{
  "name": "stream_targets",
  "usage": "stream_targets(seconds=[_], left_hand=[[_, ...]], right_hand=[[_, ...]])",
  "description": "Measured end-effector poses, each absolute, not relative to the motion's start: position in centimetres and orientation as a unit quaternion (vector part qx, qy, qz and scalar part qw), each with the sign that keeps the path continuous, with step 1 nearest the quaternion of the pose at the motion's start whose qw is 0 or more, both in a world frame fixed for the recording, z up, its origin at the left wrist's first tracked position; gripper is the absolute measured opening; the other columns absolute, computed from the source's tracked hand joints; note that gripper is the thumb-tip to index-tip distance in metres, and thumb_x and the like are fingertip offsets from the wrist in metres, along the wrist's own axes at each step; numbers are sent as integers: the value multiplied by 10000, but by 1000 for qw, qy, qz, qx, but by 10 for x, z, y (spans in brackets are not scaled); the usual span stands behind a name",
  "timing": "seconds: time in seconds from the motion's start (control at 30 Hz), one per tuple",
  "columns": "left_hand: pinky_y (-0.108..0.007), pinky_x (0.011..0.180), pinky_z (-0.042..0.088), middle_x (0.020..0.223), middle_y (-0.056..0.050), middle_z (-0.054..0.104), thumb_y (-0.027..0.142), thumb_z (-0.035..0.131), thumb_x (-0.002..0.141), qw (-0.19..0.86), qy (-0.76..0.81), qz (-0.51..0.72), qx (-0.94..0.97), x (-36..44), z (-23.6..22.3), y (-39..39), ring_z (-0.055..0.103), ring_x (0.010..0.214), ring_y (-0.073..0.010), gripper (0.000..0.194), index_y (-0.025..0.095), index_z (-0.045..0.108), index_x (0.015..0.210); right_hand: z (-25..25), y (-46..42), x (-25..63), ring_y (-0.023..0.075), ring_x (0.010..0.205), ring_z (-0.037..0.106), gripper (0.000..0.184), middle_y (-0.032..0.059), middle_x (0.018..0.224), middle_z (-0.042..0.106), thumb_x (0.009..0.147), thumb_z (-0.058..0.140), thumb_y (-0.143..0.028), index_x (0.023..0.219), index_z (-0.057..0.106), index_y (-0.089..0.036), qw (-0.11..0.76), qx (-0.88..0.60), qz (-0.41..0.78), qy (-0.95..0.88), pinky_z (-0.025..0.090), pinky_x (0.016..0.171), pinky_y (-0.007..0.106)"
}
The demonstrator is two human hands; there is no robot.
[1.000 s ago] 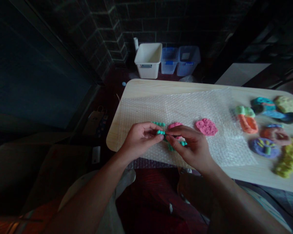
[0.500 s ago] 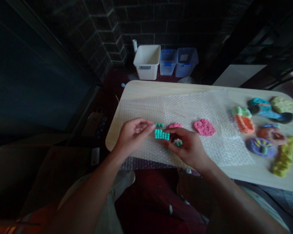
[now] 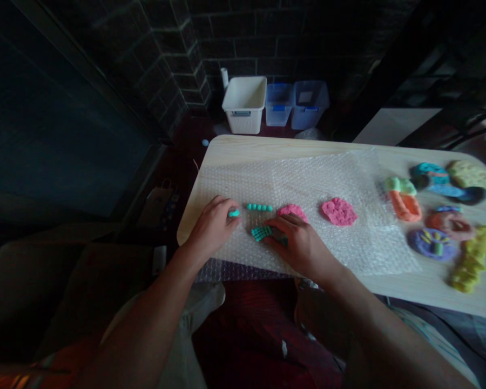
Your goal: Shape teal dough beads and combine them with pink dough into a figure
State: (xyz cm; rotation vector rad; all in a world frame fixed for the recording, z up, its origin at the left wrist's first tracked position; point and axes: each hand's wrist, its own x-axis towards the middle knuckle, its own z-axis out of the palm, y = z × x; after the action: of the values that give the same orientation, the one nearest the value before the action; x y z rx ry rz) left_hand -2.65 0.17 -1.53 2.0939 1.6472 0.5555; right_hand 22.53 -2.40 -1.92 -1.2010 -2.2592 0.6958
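Observation:
My left hand (image 3: 214,224) is closed, its fingertips pinching a small teal clay piece (image 3: 234,213) low over the bubble wrap (image 3: 238,181). A single row of teal beads (image 3: 260,207) lies on the wrap between my hands. My right hand (image 3: 302,240) is closed around a teal beaded clay piece (image 3: 261,233), made of several rows of little balls. Part of that piece is hidden under the fingers. Just beyond my right hand lies a pink clay lump (image 3: 291,210), partly covered by it. Farther right rests another pink clay lump (image 3: 339,211).
Coloured clay shapes crowd the table's right side: an orange and green one (image 3: 405,200), a purple disc (image 3: 432,244), a yellow strip (image 3: 472,259) and a blue spoon-like one (image 3: 449,186). A white bin (image 3: 245,108) and blue-tinted clear boxes (image 3: 278,105) stand beyond the table (image 3: 235,146).
My left hand has moved left and away from the beaded piece, with a small teal piece in its fingers. My right hand has lowered the beaded piece. The bead row now shows fully.

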Motion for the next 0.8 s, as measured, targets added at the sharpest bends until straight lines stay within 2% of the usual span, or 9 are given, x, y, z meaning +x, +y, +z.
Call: stream_targets(seconds=[0.13, 0.27, 0.33, 0.37, 0.43, 0.5, 0.63, 0.8], left_hand=[[-381, 826, 552, 965, -74, 771, 119, 640, 983, 227, 582, 226, 747, -27, -15, 4, 724, 900, -245, 119, 191, 733, 970], [-334, 771, 552, 951, -59, 784, 199, 644, 1008, 314, 549, 320, 705, -18, -7, 1, 738, 866, -213, 93, 192, 735, 993], [-312, 735, 576, 953, -57, 782, 258, 705, 981, 405, 524, 377, 647, -10, -2, -2, 752, 823, -196, 91, 184, 727, 1029], [-306, 725, 592, 959, -59, 784, 283, 769, 937, 457, 508, 400, 611, -5, 1, -4, 759, 807, -191, 153, 178, 724, 1039], [-303, 755, 620, 972, -67, 798, 291, 894, 821, 542, 474, 423, 550, 4, 4, -7, 775, 839, -194, 286, 165, 731, 1019], [-308, 819, 634, 984, -76, 815, 266, 956, 742, 595, 449, 425, 514, 10, 5, -10, 789, 898, -201, 336, 154, 749, 983], [-307, 849, 642, 953, -69, 835, 233, 962, 741, 631, 433, 423, 485, 13, 4, -12, 804, 871, -187, 287, 147, 781, 947], [-302, 830, 650, 926, -63, 841, 221, 963, 734, 632, 422, 428, 489, 15, 7, -16, 809, 848, -187, 269, 148, 796, 932]], right_hand=[[-17, -24, 230, 313, 1022, 743, 189, 151, 1118, 787, 975, 738, -218, 1143, 796, -153, 265, -431, 258, -823, 581, 890, 437], [-8, -23, 235, 259, 880, 747, 245, 155, 1051, 789, 1007, 672, -277, 1145, 785, -110, 323, -454, 281, -782, 581, 777, 392], [-4, -23, 236, 229, 804, 737, 281, 134, 992, 795, 1016, 671, -313, 1176, 779, -108, 349, -468, 327, -743, 572, 711, 369], [-3, -23, 235, 223, 796, 740, 305, 126, 990, 801, 1016, 682, -335, 1208, 773, -116, 363, -466, 366, -719, 575, 696, 360], [-1, -23, 232, 221, 833, 759, 351, 122, 1038, 811, 1003, 721, -366, 1271, 762, -143, 393, -441, 454, -667, 592, 696, 347], [-1, -24, 229, 226, 908, 770, 329, 120, 1095, 811, 986, 756, -353, 1264, 782, -178, 413, -407, 509, -636, 611, 732, 341], [-2, -25, 227, 213, 934, 767, 209, 94, 1069, 827, 972, 781, -288, 1161, 845, -227, 433, -392, 512, -630, 622, 788, 337], [-4, -26, 227, 201, 858, 781, 137, 76, 987, 853, 906, 839, -247, 1037, 872, -228, 466, -391, 528, -592, 636, 766, 326]])
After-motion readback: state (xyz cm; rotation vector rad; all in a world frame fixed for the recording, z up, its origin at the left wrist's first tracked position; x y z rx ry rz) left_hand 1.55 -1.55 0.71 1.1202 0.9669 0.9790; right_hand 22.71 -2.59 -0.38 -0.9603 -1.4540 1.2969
